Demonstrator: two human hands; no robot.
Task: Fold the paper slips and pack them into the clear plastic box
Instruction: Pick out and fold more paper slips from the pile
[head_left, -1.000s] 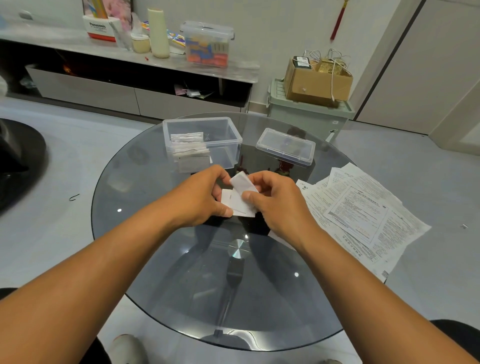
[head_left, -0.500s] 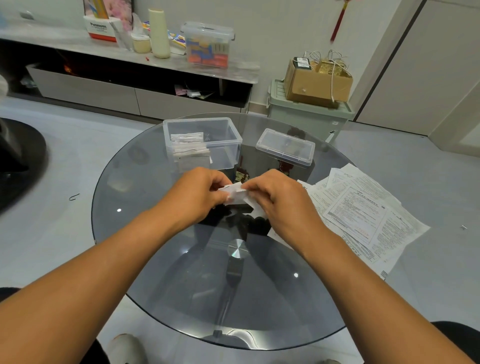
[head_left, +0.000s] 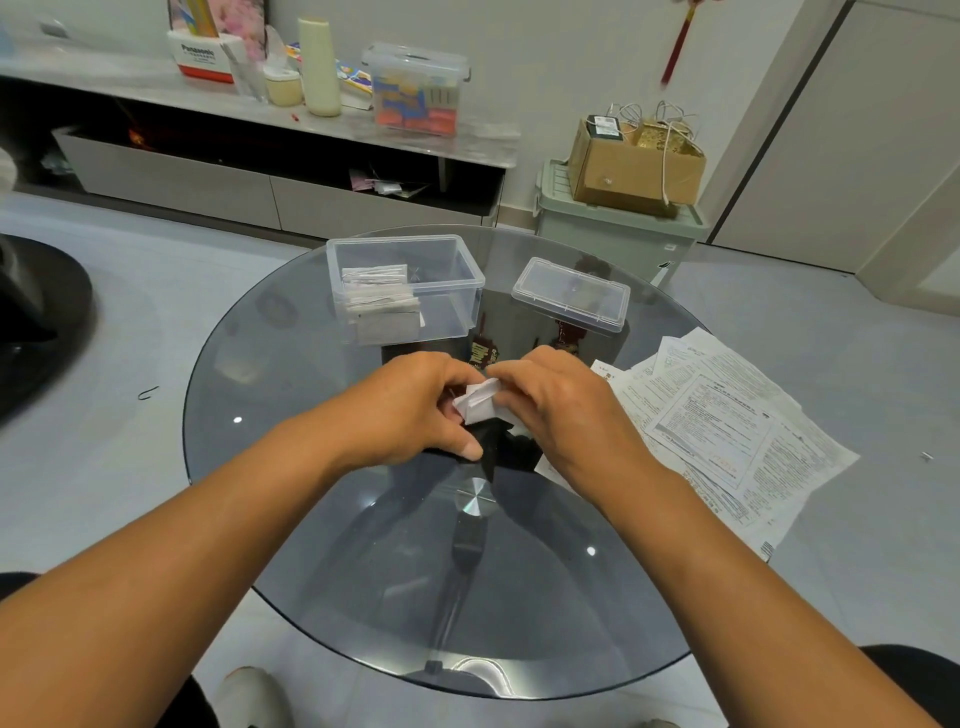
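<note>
From the head camera, both hands meet over the middle of the round glass table (head_left: 291, 467). The left hand (head_left: 415, 410) and the right hand (head_left: 561, 410) each have fingers curled onto a small white paper slip (head_left: 478, 405), pinching it between them just above the glass, so both are gripping the same piece.

The slip looks very light and limp, already doubled over into a few layers (how many is too small to tell). It should crease easily under fingertip pressure and spring open if let go, so the sensible hold is at the folded edges, thumb on one face and fingers on the other.

The clear box (head_left: 405, 283) stands open beyond the hands, folded slips (head_left: 382, 306) stacked in its left part. Its lid (head_left: 571, 301) lies just beside it, and unfolded printed sheets (head_left: 727, 431) spread near the right hand.
</note>
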